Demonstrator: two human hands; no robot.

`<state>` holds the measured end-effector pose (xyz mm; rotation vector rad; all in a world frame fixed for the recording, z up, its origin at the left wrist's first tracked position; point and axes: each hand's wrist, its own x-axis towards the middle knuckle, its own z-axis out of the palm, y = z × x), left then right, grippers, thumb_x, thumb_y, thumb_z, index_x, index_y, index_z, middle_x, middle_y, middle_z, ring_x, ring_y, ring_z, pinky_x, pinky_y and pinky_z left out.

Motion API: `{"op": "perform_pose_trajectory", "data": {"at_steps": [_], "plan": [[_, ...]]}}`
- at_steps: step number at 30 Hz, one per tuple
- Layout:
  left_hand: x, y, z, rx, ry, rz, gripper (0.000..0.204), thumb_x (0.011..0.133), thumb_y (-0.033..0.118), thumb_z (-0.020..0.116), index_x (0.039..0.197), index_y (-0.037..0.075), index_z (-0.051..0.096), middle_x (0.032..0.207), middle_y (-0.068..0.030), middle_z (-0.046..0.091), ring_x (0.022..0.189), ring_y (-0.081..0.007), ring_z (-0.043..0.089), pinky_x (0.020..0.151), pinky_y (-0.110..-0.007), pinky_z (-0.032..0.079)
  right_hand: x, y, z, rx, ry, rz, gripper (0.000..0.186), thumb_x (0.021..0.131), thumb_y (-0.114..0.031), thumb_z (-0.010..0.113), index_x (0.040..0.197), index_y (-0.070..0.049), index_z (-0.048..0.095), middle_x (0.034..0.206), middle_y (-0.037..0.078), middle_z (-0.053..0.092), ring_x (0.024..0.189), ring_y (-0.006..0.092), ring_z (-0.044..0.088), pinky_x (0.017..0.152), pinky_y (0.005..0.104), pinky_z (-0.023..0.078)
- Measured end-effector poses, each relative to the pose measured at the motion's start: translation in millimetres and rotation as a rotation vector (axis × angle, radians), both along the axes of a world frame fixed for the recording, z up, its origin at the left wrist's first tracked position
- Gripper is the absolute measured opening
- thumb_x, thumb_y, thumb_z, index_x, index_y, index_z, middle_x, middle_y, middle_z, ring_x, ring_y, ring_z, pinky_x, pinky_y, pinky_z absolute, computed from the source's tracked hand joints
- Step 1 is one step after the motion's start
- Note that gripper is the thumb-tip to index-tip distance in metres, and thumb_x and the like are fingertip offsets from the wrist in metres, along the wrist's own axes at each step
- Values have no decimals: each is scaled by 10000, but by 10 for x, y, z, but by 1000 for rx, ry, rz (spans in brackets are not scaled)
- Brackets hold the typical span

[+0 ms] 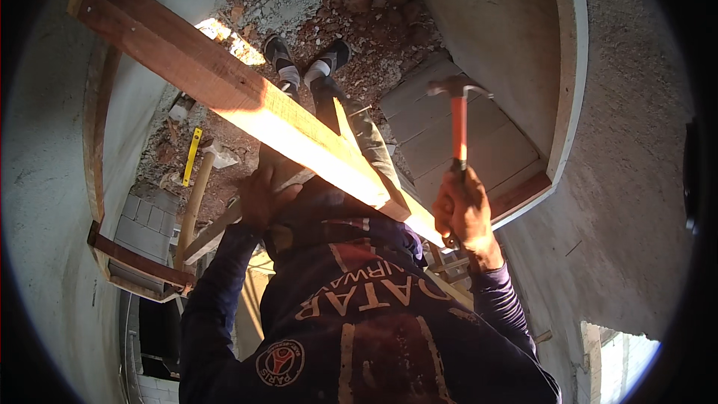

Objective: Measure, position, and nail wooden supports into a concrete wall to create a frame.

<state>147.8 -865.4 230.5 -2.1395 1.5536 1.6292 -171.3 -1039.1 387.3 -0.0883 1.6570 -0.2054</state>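
Observation:
My right hand (465, 209) is closed round the dark lower grip of a claw hammer (458, 123). The hammer stands raised with its slightly blurred head at the top and its orange-red shaft below. A thick squared wooden beam (224, 97) slants across in front of my body, brightly sunlit toward its near end. Beside that end, a thin wooden piece (344, 123) points up, and a nail (361, 111) sticks out close to it. In shadow left of the beam, my left hand (263, 196) closes round a narrow wooden strip (217, 232); some fingers are hard to make out.
Rubble (292, 0) covers the ground round my shoes (329, 60). A yellow spirit level (192, 155) lies at left beside a round wooden pole (196, 202). Grey boards (449, 135) lie at right within a wooden frame (520, 198). Plastered walls (628, 164) rise on both sides.

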Motion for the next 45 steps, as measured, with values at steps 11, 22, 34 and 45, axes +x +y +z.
{"op": "perform_pose_trajectory", "data": {"at_steps": [11, 22, 34, 45], "plan": [[76, 209, -42, -324, -121, -52, 688, 712, 610, 769, 1035, 31, 586, 857, -148, 638, 806, -343, 636, 722, -454, 502, -132, -190, -98, -246, 137, -61, 206, 1038, -300, 512, 948, -116, 512, 623, -40, 342, 422, 53, 311, 353, 244, 292], [-20, 41, -6, -158, -106, 98, 694, 740, 645, 719, 1061, 40, 605, 982, -139, 670, 939, -338, 648, 842, -445, 478, -78, -123, -165, -169, 46, 108, 214, 1037, -307, 516, 1000, -96, 524, 639, -36, 350, 432, 57, 327, 352, 239, 301], [-14, -17, 50, -180, -90, 59, 642, 730, 574, 757, 1029, 24, 614, 939, -175, 679, 900, -380, 651, 822, -470, 494, 149, 34, -113, -97, 60, 164, 184, 1037, -258, 500, 976, -84, 490, 643, -25, 363, 457, 64, 360, 382, 249, 346], [52, -24, 3, -113, -72, 34, 552, 721, 466, 791, 997, 24, 606, 919, -222, 663, 875, -424, 634, 784, -494, 506, -60, -192, 216, -287, 138, -157, 198, 1042, -279, 499, 959, -100, 482, 608, -24, 365, 399, 67, 339, 331, 250, 321]]}}
